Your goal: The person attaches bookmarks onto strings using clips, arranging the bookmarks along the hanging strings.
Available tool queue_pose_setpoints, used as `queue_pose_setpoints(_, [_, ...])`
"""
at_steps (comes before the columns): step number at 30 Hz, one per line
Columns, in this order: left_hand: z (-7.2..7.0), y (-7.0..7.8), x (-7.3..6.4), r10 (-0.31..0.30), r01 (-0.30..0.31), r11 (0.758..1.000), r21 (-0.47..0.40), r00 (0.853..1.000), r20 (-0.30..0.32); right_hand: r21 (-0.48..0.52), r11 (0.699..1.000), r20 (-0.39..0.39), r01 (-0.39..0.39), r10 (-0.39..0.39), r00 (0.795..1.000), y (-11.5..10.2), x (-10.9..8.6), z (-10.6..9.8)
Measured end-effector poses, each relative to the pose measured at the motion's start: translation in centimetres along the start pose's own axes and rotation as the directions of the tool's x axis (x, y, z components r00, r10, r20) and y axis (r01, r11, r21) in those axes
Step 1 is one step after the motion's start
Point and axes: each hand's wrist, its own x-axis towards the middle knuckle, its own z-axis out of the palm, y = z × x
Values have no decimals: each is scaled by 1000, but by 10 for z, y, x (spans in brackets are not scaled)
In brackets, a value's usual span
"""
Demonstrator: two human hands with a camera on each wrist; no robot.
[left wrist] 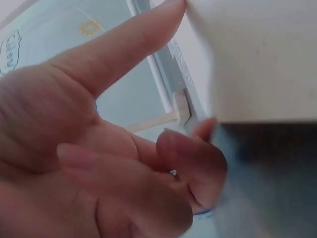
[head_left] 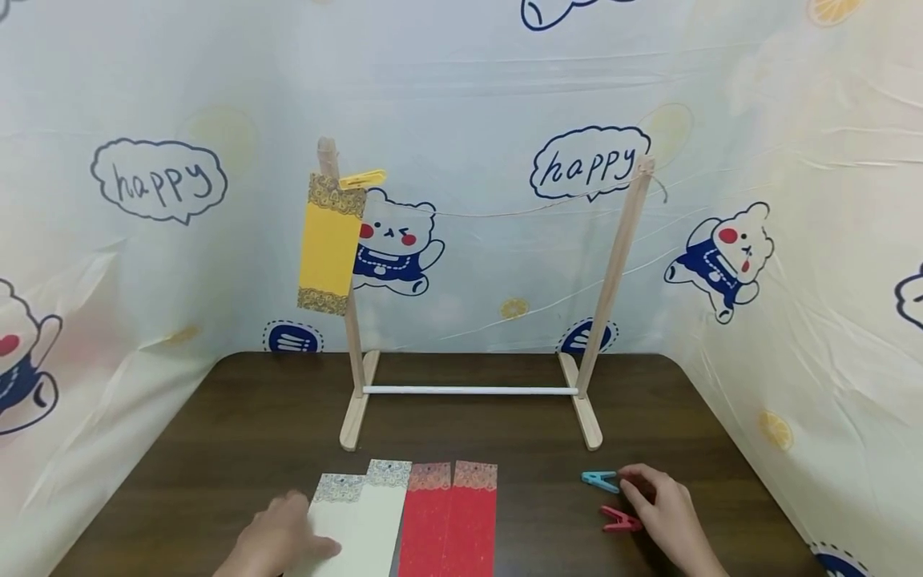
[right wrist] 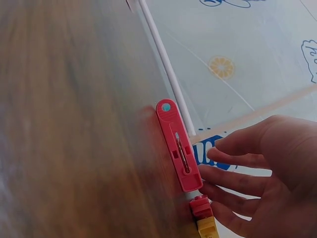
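Along the left edge of a white card with a patterned top [head_left: 339, 513], my left hand [head_left: 277, 533] is low, its thumb [left wrist: 143, 37] stretched onto the card. Its other fingers bend loosely by the card's edge. A second white card [head_left: 382, 505] overlaps the first. My right hand [head_left: 667, 513] is beside a blue clothespin [head_left: 600, 480], fingertips right at its end. Nearer me a red clothespin [head_left: 620, 519] lies under that hand's thumb side. In the right wrist view the fingers are apart and relaxed behind the red clothespin [right wrist: 179, 146], with nothing between them.
Two red cards [head_left: 447, 521] lie right of the white ones. Behind them stands a wooden rack [head_left: 609, 280] with a string [head_left: 490, 215] between its posts. From its left end hangs a yellow card [head_left: 330, 248] by a yellow clothespin [head_left: 363, 179]. A patterned sheet surrounds the table.
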Motion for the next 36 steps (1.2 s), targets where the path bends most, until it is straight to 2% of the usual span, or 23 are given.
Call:
queue_pose_setpoints(3, [1,-1,2,-7,7,1000,4,1000,21,-4,1000,10,-4,4,1000,0,0,-1])
queue_pose_setpoints(8, [6,0,2,-61,61,995,85,998,-5,-23,1000,21,-6,7,1000,1,1,-2])
queue_pose_setpoints(11, [8,2,3,-73,73,993,94,997,-1,-38,999,20,-11,12,1000,2,1,-2])
queue_pose_setpoints(20, [9,11,8,-32,33,999,-26,998,59,-52,999,20,-5,6,1000,4,1,-3])
queue_pose_setpoints(24, [8,8,7,57,-56,990,-129,998,3,-53,999,23,5,-4,1000,3,1,-3])
queue_pose_setpoints(27, [8,6,8,119,-125,967,-223,992,-39,-65,998,13,14,-13,1000,3,1,-3])
queue_pose_setpoints(30, [5,2,9,198,-204,927,-314,979,-52,-82,996,19,21,-19,1000,4,1,-3])
queue_pose_setpoints(33, [2,-3,10,322,-322,871,-371,945,-64,-92,995,48,37,-32,998,7,1,-4])
queue_pose_setpoints(36, [-3,-4,12,394,-390,821,-417,916,-81,-106,993,73,55,-48,996,9,2,-3])
